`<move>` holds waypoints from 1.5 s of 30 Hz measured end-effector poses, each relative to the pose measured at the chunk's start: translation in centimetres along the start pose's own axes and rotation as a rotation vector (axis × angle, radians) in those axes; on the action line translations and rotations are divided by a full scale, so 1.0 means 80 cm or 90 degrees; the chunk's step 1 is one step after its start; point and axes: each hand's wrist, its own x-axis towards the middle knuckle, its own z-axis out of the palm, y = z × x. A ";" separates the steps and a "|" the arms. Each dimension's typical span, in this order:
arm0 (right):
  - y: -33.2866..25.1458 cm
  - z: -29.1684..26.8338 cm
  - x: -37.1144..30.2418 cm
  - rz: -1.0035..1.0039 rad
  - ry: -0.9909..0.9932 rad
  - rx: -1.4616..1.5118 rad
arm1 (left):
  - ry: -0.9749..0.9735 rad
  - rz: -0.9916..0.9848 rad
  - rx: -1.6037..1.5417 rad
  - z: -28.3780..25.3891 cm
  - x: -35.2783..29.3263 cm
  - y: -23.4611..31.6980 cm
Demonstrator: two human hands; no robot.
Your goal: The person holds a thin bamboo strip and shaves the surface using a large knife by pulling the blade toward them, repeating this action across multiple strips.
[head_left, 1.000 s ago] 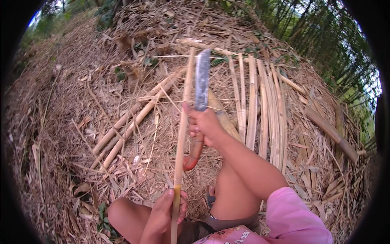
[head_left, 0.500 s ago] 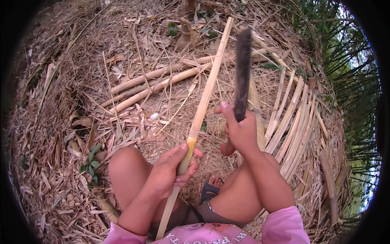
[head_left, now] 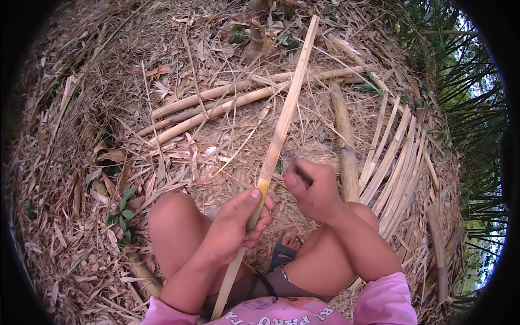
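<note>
A long split bamboo strip [head_left: 287, 111] slants from my lap up to the far middle, with a yellowish node just above my left hand [head_left: 238, 216]. That hand is closed around the strip, thumb lying along its upper face. To the right of the strip, apart from it, my right hand [head_left: 317, 189] is curled into a fist above my right knee. The dark-bladed machete seen in this fist a moment before does not show clearly now; its blade is hidden or smeared by motion.
A fan of split bamboo strips [head_left: 398, 162] lies on the right. A thick bamboo piece [head_left: 345, 143] lies beside it. Across the far side rest several bamboo poles [head_left: 216, 111]. Dry leaves cover the ground, a small green plant [head_left: 124, 211] grows at left, and a short stump [head_left: 257, 35] stands at the back.
My right hand has turned and shifted slightly, and the upright machete blade has gone from clear sight. The strip, still in my left hand, appears slightly farther right.
</note>
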 end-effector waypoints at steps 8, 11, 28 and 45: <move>-0.008 0.020 -0.018 -0.277 0.042 -0.292 | 0.016 0.029 -0.015 -0.005 -0.003 -0.016; -0.014 0.016 -0.018 -0.297 0.049 -0.333 | 0.012 0.038 -0.003 -0.004 -0.004 -0.017; -0.012 0.009 -0.007 -0.350 0.119 -0.391 | -0.101 0.097 0.022 -0.017 -0.020 -0.020; -0.011 0.008 -0.008 -0.323 0.144 -0.407 | 0.014 0.152 0.224 -0.005 -0.015 -0.019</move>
